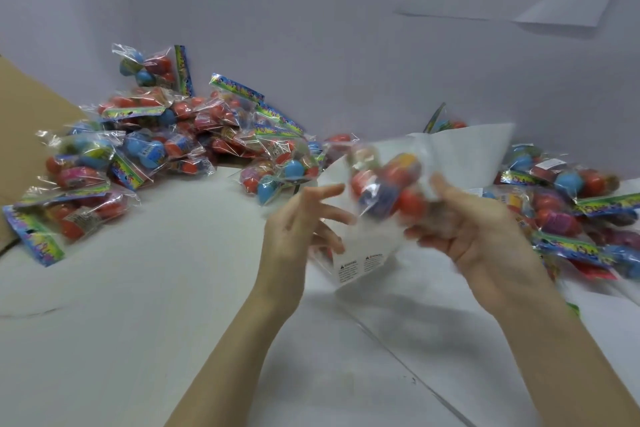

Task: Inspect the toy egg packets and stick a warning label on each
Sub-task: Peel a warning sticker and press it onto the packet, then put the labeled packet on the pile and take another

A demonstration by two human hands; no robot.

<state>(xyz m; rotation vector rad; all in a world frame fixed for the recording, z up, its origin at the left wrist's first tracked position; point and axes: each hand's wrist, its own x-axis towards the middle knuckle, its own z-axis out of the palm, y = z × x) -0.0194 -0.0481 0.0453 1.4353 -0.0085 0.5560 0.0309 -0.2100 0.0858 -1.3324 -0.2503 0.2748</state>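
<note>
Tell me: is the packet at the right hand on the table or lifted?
Lifted. The packet sits blurred against the right hand, above the label sheet and table.
</note>
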